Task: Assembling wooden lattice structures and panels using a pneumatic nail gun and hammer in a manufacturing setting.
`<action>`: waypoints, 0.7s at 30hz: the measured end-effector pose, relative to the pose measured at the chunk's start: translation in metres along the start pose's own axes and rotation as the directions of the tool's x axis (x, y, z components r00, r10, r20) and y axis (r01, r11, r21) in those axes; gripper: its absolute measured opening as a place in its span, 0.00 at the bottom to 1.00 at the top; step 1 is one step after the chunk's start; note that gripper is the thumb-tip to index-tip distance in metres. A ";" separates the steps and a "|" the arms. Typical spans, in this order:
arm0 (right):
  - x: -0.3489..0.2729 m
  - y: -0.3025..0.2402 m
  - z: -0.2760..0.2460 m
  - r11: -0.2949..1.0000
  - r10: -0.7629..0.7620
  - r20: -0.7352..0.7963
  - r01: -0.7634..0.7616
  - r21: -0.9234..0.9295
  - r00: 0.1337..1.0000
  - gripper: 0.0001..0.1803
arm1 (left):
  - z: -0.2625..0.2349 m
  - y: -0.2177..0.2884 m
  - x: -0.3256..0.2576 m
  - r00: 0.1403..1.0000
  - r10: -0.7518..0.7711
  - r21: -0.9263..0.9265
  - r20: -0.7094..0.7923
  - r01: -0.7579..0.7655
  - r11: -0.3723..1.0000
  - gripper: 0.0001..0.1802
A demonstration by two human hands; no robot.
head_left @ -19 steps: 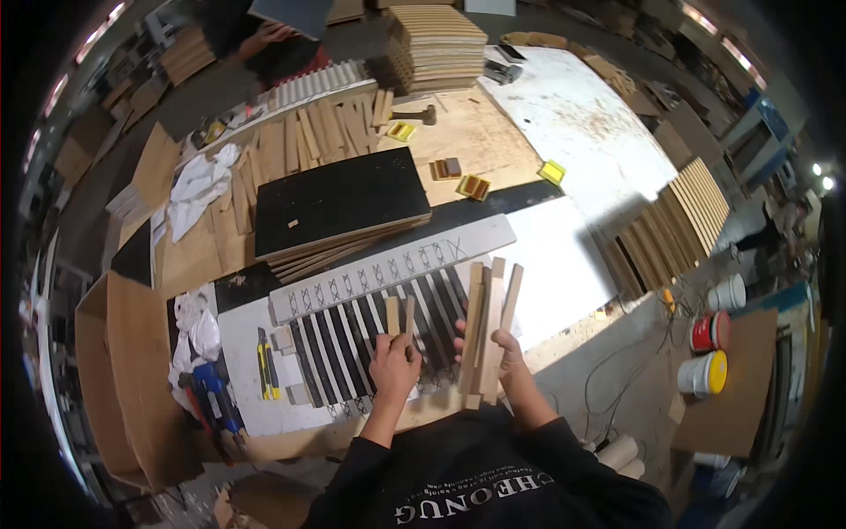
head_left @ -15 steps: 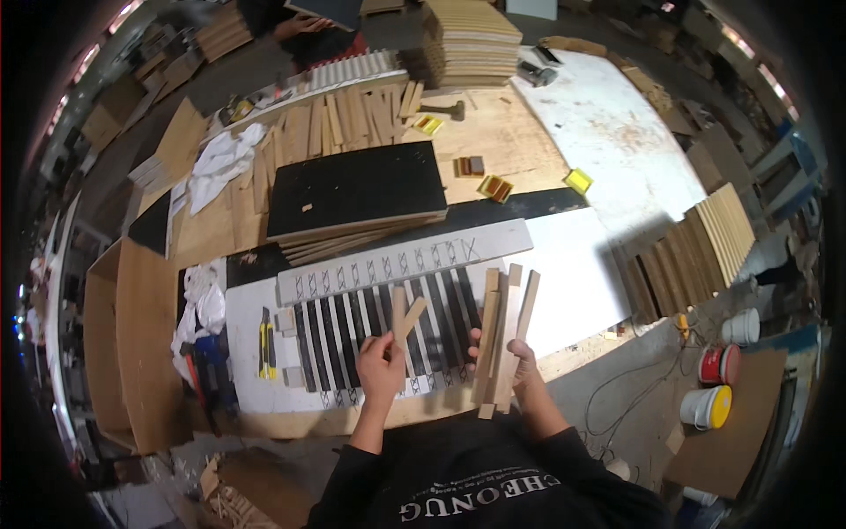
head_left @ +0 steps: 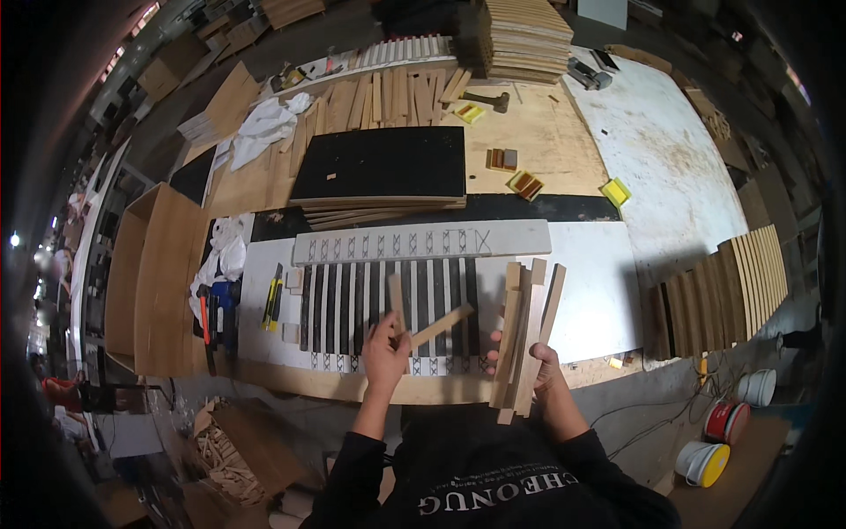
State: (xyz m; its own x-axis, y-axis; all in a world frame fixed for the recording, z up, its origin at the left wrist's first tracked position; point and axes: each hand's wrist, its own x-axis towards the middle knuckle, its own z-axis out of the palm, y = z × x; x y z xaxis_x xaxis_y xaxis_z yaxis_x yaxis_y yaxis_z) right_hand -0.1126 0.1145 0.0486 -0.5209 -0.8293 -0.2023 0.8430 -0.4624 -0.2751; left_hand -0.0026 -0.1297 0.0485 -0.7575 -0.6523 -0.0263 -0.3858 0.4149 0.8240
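The person stands at the near edge of the slotted black-and-white jig board (head_left: 388, 304), and everything hangs off that board. The left hand (head_left: 386, 353) is closed around two short wooden slats (head_left: 421, 319), one upright, one slanting out to the right, both held just above the board's near rows. The right hand (head_left: 539, 368), just right of the board, is wrapped around a bundle of longer slats (head_left: 527, 333), fanned at the top and standing nearly on end.

These strips look light and stiff, thin enough to snap if levered, dry rather than slippery; I'd judge the best hold is across the middle, by the narrow edges.

Beyond the board lies a black panel (head_left: 381, 163) on stacked veneers. How the fingers sit behind the bundle is hidden, and the small tools left of the board are too blurred to name.
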 end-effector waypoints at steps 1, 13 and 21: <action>-0.001 -0.001 0.003 1.000 0.001 -0.016 -0.001 0.001 1.000 0.50 | -0.001 0.004 0.004 0.996 0.014 0.050 -0.084 -0.010 0.999 0.22; -0.001 -0.015 -0.002 0.995 0.038 0.075 -0.045 0.089 0.996 0.53 | -0.009 -0.037 0.027 0.903 0.365 0.396 -0.227 -0.257 0.881 0.12; 0.009 -0.021 0.009 0.993 0.041 0.219 -0.063 0.095 0.975 0.50 | -0.016 0.016 0.004 0.902 0.428 0.423 0.056 -0.409 0.808 0.15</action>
State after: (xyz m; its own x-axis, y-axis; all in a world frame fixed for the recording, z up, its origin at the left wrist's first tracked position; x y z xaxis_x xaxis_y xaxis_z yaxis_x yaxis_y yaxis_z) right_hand -0.1337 0.1133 0.0610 -0.4442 -0.8959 -0.0030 0.8829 -0.4372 -0.1711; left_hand -0.0032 -0.1361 0.0709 -0.8778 -0.3756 0.2973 -0.2245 0.8708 0.4374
